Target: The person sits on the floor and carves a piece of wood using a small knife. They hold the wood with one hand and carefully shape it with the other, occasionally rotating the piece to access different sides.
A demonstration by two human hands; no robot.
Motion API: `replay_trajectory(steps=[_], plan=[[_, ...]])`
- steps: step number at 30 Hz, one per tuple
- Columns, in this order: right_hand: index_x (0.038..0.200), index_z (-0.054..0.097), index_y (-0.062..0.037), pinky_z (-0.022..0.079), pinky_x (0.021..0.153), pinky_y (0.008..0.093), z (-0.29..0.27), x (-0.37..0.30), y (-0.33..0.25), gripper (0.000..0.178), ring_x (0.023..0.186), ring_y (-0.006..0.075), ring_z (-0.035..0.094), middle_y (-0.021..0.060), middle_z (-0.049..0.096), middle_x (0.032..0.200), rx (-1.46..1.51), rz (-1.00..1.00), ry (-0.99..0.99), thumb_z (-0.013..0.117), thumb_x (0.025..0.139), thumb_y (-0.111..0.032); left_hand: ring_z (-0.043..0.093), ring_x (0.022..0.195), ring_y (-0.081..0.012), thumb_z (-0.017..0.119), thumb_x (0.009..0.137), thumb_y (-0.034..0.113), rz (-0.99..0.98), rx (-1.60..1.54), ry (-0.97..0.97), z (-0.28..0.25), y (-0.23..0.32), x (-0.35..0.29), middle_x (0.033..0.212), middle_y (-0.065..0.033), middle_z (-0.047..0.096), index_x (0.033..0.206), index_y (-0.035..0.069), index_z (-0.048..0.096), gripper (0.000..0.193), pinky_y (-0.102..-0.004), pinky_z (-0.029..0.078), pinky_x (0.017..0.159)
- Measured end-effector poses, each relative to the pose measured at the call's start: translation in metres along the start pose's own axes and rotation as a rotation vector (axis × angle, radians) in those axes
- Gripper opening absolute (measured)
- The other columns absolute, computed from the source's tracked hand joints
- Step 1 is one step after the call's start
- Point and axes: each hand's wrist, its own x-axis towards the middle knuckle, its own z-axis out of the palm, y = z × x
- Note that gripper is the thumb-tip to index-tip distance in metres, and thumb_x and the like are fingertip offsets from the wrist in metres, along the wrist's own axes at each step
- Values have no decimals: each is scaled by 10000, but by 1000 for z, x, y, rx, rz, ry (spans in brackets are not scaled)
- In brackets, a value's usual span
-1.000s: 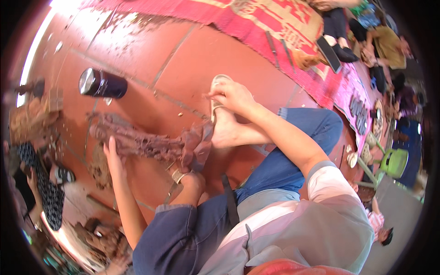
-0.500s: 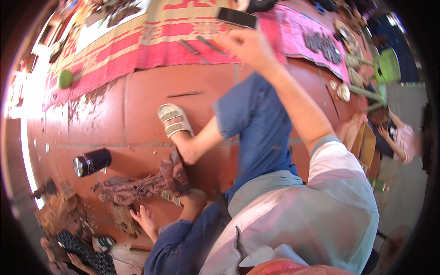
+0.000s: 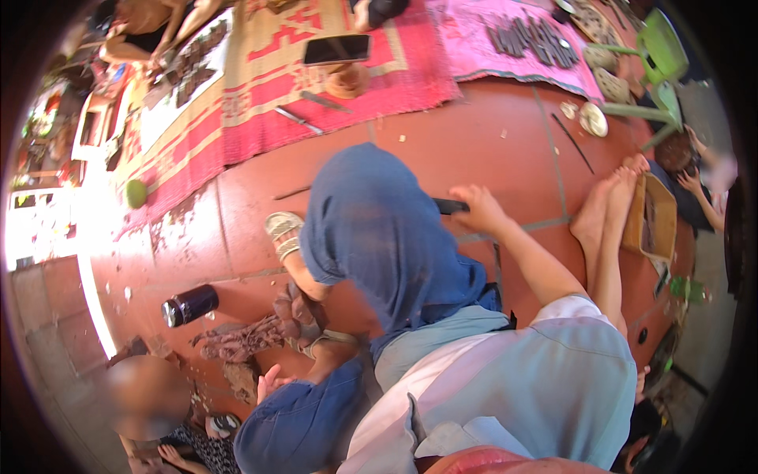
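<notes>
My right hand (image 3: pixel 483 212) is beside my raised right knee, fingers closed round the end of a dark, flat object (image 3: pixel 451 206). The knee hides the rest of it, so I cannot tell its kind. My left hand (image 3: pixel 272 382) rests low by my left thigh, fingers apart and holding nothing I can see. Close to it lie a knobbly reddish-brown carved piece (image 3: pixel 237 338) and a rounded brown lump (image 3: pixel 297 312) by my sandalled foot. Across the floor, a slim metallic tool (image 3: pixel 298 119) and a flat grey tool (image 3: pixel 325 102) lie on the patterned mat (image 3: pixel 260 103).
A phone (image 3: pixel 337 50) leans on a round brown stand (image 3: pixel 347 81). Dark sticks (image 3: pixel 533 39) lie on a pink cloth (image 3: pixel 482 67). A dark bottle (image 3: pixel 190 306) lies at left. A green chair (image 3: pixel 662 47), a wooden box (image 3: pixel 651 217) and other people's bare legs (image 3: pixel 604 205) are at right.
My right hand has drawn back from the mat near the phone to beside my knee, now with a dark object. My right knee has come up. The view has shifted.
</notes>
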Motion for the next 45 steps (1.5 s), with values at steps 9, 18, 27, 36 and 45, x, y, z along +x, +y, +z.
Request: replay_trajectory(steps=[9,18,27,36,45], plan=[[1020,548,-81,467,740,435,83,74,15,377,912,302,555,117,557,975,-76,-408,-31,692,745,-295,557,1040,-218,398,984,456,137,45,109,10,-21,-15,1174,-129,595,1436,111,332,573,-368,447,942],[1036,608,-67,494,779,382,89,159,-39,242,903,236,612,125,623,997,-5,-633,-317,604,832,-196,494,1153,-208,479,963,414,94,34,127,6,-6,0,1294,-96,528,1446,102,312,599,-373,376,1015],[1053,668,-53,522,818,329,40,296,-127,209,894,170,669,133,689,1019,99,-703,-429,515,918,-97,520,1103,-188,558,923,392,7,-66,247,21,-11,-12,1285,-84,540,1438,104,332,632,-351,416,961],[846,706,-81,504,782,417,15,395,-153,267,868,291,662,176,685,889,-424,-382,-463,592,826,-321,517,1130,-214,558,933,292,-87,-122,222,32,-15,16,1258,-114,552,1396,62,377,548,-353,427,968],[976,676,30,483,899,402,126,421,-121,310,1055,349,614,254,635,1086,-682,-33,-49,501,826,-177,499,1156,-182,585,932,238,-197,33,108,17,6,37,1247,-88,547,1377,71,429,501,-318,375,995]])
